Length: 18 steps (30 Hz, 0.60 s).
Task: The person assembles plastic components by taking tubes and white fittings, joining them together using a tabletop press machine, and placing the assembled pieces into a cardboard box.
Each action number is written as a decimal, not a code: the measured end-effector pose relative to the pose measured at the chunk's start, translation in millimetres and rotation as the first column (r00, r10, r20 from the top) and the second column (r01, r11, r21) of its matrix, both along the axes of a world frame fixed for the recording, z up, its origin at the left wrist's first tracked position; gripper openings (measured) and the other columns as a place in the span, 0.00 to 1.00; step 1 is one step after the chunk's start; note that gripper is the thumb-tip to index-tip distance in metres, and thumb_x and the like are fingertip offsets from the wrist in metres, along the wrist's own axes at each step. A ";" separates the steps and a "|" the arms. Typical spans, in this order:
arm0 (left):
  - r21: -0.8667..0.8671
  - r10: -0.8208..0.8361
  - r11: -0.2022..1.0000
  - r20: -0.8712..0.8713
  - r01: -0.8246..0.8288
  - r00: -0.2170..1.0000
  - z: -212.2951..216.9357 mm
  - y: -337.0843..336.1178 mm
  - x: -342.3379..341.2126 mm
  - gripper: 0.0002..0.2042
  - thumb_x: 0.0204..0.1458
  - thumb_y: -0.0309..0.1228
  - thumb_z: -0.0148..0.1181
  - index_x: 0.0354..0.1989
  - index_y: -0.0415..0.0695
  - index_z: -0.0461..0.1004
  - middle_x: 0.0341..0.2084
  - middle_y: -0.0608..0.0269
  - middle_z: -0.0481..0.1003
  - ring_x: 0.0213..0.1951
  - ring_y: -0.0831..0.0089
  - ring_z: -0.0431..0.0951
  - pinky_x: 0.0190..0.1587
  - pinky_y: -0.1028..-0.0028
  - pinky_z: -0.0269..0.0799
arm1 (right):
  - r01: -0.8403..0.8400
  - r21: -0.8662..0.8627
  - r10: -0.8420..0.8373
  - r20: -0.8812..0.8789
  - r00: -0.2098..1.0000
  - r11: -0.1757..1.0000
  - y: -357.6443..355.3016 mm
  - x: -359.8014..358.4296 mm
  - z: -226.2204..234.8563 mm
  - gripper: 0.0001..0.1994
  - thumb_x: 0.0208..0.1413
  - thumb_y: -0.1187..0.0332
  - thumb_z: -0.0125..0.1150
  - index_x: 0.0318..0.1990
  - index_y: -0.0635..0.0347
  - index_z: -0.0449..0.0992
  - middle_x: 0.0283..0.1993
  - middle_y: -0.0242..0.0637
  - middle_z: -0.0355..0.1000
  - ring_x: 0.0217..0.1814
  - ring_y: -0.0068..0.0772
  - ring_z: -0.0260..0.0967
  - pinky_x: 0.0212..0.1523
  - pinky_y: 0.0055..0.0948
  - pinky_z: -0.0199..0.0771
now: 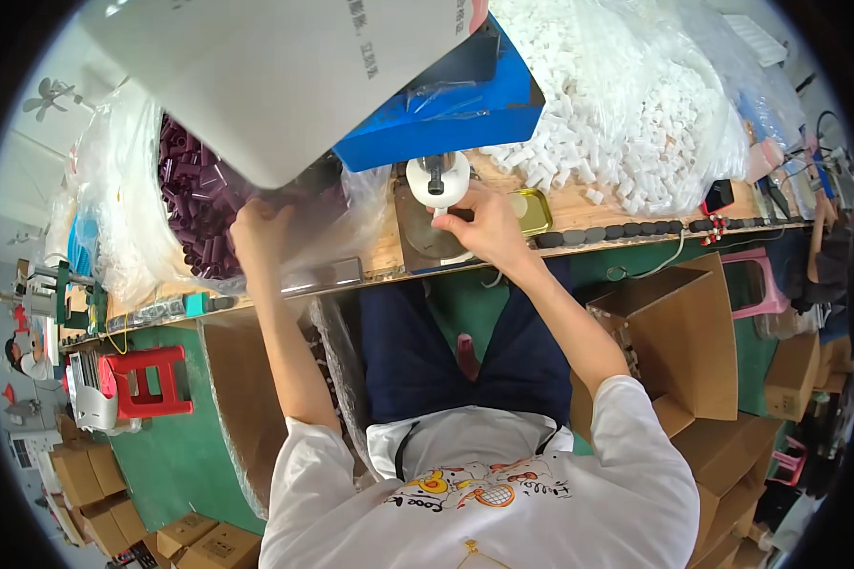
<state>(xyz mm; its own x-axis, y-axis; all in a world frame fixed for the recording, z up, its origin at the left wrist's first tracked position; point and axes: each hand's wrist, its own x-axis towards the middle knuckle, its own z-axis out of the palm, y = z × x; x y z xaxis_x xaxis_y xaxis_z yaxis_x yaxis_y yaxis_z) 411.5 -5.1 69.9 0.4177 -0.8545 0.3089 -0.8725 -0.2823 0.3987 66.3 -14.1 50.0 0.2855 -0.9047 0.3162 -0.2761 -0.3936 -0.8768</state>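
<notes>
1. Purple tubular pieces (197, 185) lie heaped at the left of our table (386, 254), inside a clear plastic bag (128, 190).
2. We have our left hand (261, 228) at the right side of this heap, its fingers curled downward; that grip is partly blurred, so we cannot tell how far open it is or whether a piece sits in it.
3. Our right hand (489, 223) is at the white round part (454, 180) below the blue machine (446, 128), its thumb and fingers close together at the lower edge. We cannot tell whether this grip has hold of a small piece or only touches the part.
4. A black nozzle (436, 175) stands in front of the white round part, and above it we see a big pale panel (285, 85) tilted over the heap's far side.
5. Just right of our right hand sits a yellow-green tray (539, 216); beyond it, white pieces (655, 142) form a second heap, partly under clear plastic.
6. Beside our legs stands an open cardboard box (697, 332).
</notes>
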 end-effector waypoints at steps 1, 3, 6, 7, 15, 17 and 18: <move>-0.017 0.009 1.000 -0.092 -0.010 0.996 8.3 4.2 -9.2 0.18 0.45 0.41 0.72 0.34 0.38 0.80 0.31 0.47 0.82 0.36 0.48 0.83 0.41 0.59 0.77 | 0.014 -0.150 -0.032 -0.116 0.993 0.989 0.2 -4.6 0.4 0.12 0.43 0.71 0.75 0.37 0.60 0.83 0.44 0.39 0.80 0.53 0.42 0.74 0.57 0.40 0.69; -0.195 -0.113 0.979 -0.241 0.066 0.964 6.7 20.3 2.7 0.17 0.50 0.34 0.68 0.43 0.35 0.79 0.30 0.51 0.83 0.34 0.59 0.84 0.40 0.65 0.77 | 0.049 -0.167 -0.067 -0.105 0.992 0.985 6.3 2.0 5.7 0.11 0.42 0.71 0.75 0.36 0.59 0.84 0.45 0.38 0.80 0.58 0.43 0.70 0.61 0.42 0.64; -0.264 -0.217 0.960 -0.503 0.091 0.836 23.4 40.4 -23.3 0.16 0.59 0.30 0.62 0.51 0.32 0.77 0.36 0.57 0.84 0.37 0.68 0.84 0.44 0.70 0.76 | 0.063 -0.266 -0.118 -0.197 0.973 0.962 3.1 0.4 0.0 0.11 0.42 0.70 0.74 0.36 0.58 0.84 0.49 0.36 0.78 0.63 0.46 0.65 0.66 0.46 0.57; -0.364 -0.360 0.918 -0.594 0.158 0.719 24.6 44.9 -46.3 0.16 0.59 0.29 0.61 0.52 0.31 0.76 0.39 0.55 0.83 0.40 0.67 0.83 0.47 0.70 0.76 | 0.082 -0.282 -0.134 -0.170 0.976 0.956 2.3 1.1 0.1 0.11 0.42 0.70 0.74 0.37 0.58 0.85 0.52 0.36 0.76 0.63 0.46 0.65 0.67 0.46 0.57; -0.515 -0.574 0.816 -0.775 0.263 0.265 -22.3 30.3 -169.8 0.18 0.52 0.22 0.69 0.52 0.35 0.76 0.45 0.57 0.81 0.47 0.70 0.79 0.52 0.72 0.72 | 0.630 -0.180 -0.643 -0.020 0.765 0.755 1.4 -64.1 -1.5 0.09 0.49 0.64 0.69 0.35 0.59 0.84 0.38 0.48 0.79 0.43 0.50 0.77 0.45 0.44 0.75; -0.526 -0.612 0.787 -0.732 0.322 0.300 -18.8 21.7 -179.3 0.18 0.51 0.22 0.70 0.51 0.34 0.77 0.45 0.58 0.81 0.47 0.71 0.79 0.52 0.72 0.72 | 0.813 -0.316 -0.872 -0.182 0.454 0.489 0.2 -130.0 7.8 0.14 0.53 0.58 0.69 0.30 0.62 0.83 0.36 0.46 0.79 0.38 0.50 0.76 0.49 0.45 0.68; -0.533 -0.652 0.752 -0.684 0.387 0.325 -17.8 19.6 -184.3 0.18 0.50 0.23 0.71 0.50 0.34 0.77 0.44 0.59 0.81 0.46 0.72 0.79 0.51 0.72 0.72 | 0.793 -0.473 -0.906 -0.356 0.228 0.385 -1.7 -153.0 -0.7 0.16 0.54 0.56 0.69 0.29 0.62 0.83 0.34 0.46 0.79 0.37 0.50 0.76 0.51 0.46 0.65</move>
